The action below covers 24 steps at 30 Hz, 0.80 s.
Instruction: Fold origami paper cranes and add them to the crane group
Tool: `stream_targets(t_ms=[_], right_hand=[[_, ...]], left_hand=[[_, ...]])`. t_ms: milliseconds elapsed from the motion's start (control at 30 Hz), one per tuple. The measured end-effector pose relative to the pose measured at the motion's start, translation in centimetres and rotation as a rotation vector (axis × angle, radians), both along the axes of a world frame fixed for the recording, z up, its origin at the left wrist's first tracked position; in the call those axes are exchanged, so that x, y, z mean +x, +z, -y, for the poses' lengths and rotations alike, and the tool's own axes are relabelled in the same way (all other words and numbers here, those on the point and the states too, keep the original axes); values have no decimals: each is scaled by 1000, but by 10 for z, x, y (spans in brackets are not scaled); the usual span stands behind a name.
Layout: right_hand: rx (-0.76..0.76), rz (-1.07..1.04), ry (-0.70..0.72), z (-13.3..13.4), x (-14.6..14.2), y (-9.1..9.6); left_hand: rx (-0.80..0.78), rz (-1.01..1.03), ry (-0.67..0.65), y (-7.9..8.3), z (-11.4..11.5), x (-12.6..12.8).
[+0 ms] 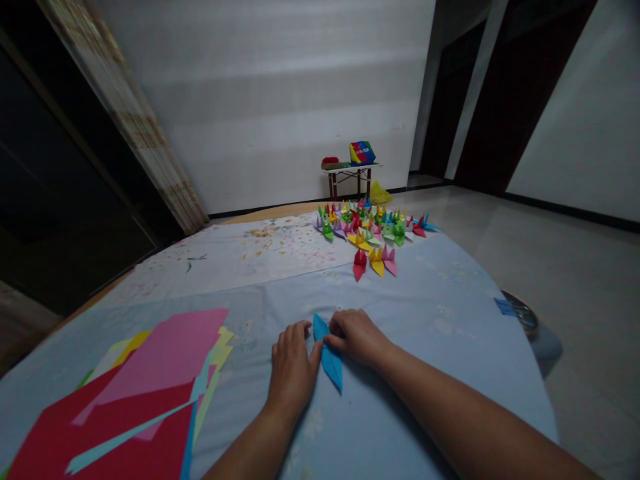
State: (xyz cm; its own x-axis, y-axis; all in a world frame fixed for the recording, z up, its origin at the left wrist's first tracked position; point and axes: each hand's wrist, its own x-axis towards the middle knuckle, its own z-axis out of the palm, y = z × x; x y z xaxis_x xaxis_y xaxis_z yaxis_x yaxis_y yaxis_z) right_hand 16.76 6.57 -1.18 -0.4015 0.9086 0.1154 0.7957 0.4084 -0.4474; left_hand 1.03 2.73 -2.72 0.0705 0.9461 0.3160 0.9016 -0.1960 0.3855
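A blue folded paper [331,363], long and diamond-shaped with pointed ends, lies on the light-blue tablecloth in front of me. My left hand [293,363] rests at its left side, thumb against the paper's edge and fingers curled near its upper part. From the right, my right hand [357,337] pinches the paper near its middle with thumb and bent fingers. The exact grip under the fingertips is partly hidden. Just beyond my hands stand a red paper crane [359,265], a yellow paper crane [377,261] and a pink paper crane [389,260].
Many coloured paper cranes [357,227] cluster at the table's far right. Left of my hands lies a pile of coloured paper sheets [170,347] with cut strips on top. A stool [546,348] with a round container [523,313] stands beyond the table's right edge.
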Motion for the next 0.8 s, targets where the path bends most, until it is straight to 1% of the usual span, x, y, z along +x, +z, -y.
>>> stream_targets(t_ms=[167,300,467,667,800], right_hand=[[-3,-65,4,1,1,-3],[3,-42,22,1,1,-1],[12,8,29,-1,0,1],[10,101,-59,-6,-6,1],[9,130,-79,-6,-7,1]], left_hand=[[-14,-49,-48,2,1,0],[-3,-135,-20,7,4,-2],[-27,-221,-6,13,5,-4],[-33,-224,13,11,2,-4],[37,-244,-15,15,7,-3]])
